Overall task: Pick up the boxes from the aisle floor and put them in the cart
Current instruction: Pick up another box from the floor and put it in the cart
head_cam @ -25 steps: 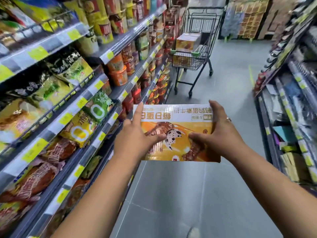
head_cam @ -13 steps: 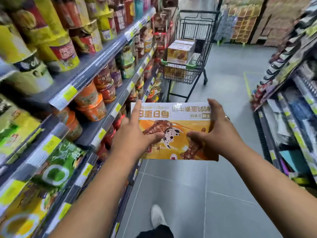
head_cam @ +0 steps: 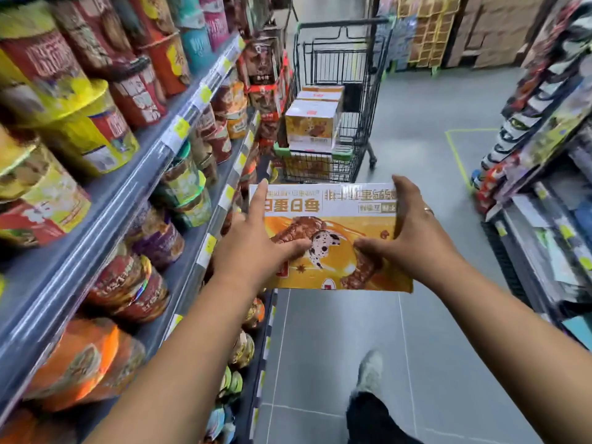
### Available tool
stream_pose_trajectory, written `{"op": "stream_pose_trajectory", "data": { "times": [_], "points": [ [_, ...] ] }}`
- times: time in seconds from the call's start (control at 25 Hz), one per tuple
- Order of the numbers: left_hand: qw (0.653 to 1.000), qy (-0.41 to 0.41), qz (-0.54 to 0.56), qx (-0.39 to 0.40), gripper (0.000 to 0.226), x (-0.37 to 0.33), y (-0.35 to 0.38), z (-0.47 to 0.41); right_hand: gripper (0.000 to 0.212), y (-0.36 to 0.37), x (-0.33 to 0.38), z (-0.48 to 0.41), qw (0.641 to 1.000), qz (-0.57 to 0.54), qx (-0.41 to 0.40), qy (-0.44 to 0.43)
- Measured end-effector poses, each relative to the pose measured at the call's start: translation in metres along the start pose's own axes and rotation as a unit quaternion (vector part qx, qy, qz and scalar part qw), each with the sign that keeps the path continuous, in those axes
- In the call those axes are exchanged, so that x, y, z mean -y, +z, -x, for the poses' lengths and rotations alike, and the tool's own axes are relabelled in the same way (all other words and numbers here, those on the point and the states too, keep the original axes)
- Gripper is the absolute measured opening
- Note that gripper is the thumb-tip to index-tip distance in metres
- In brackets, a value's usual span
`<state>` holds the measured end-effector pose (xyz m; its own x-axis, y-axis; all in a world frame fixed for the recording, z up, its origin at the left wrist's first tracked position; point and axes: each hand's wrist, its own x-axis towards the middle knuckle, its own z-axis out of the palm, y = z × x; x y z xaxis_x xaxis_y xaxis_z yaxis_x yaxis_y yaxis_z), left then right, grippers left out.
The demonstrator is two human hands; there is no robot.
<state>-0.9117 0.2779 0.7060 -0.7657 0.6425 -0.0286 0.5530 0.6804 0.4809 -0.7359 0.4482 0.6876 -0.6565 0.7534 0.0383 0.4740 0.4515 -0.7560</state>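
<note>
I carry an orange and white box (head_cam: 333, 219) with red lettering at chest height in both hands. My left hand (head_cam: 256, 245) grips its left edge, thumb across the front. My right hand (head_cam: 407, 238) grips the right edge, a ring on one finger. Straight ahead stands a black wire cart (head_cam: 368, 100) with green corner bumpers. Several similar boxes (head_cam: 312, 123) are stacked inside the cart, the top ones rising above its rim. The held box is short of the cart's near end.
Shelves (head_cam: 153, 161) packed with instant noodle cups line the left side, close to my left arm. A rack (head_cam: 544, 155) of packaged goods runs along the right. Grey tiled floor (head_cam: 416, 129) stretches between them, with yellow tape marks. My foot (head_cam: 370, 373) steps forward below.
I have walked up the aisle, so the cart is now much closer and larger. Both hands keep the same grip on the box.
</note>
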Motion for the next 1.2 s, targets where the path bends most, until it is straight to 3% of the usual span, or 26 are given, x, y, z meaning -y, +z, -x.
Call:
{"op": "stream_pose_trajectory", "data": {
  "times": [0.4, 0.68, 1.08, 1.2],
  "points": [
    [0.999, -0.043, -0.009, -0.016, 0.119, -0.058, 0.021, -0.244, 0.113, -0.007, -0.016, -0.275, 0.999, 0.013, 0.048, -0.022],
    [0.999, -0.048, 0.016, 0.003, 0.120, -0.050, 0.046, -0.426, 0.110, 0.030, -0.025, -0.446, 0.998, 0.019, 0.056, 0.002],
    [0.994, -0.033, -0.037, 0.095, 0.116, -0.038, 0.082, -0.657, 0.103, 0.093, -0.051, -0.637, 0.992, 0.032, 0.063, 0.106],
    [0.991, -0.050, 0.020, 0.126, 0.109, -0.030, 0.102, -0.708, 0.098, 0.104, -0.067, -0.687, 0.989, 0.008, 0.080, 0.122]
  ]
}}
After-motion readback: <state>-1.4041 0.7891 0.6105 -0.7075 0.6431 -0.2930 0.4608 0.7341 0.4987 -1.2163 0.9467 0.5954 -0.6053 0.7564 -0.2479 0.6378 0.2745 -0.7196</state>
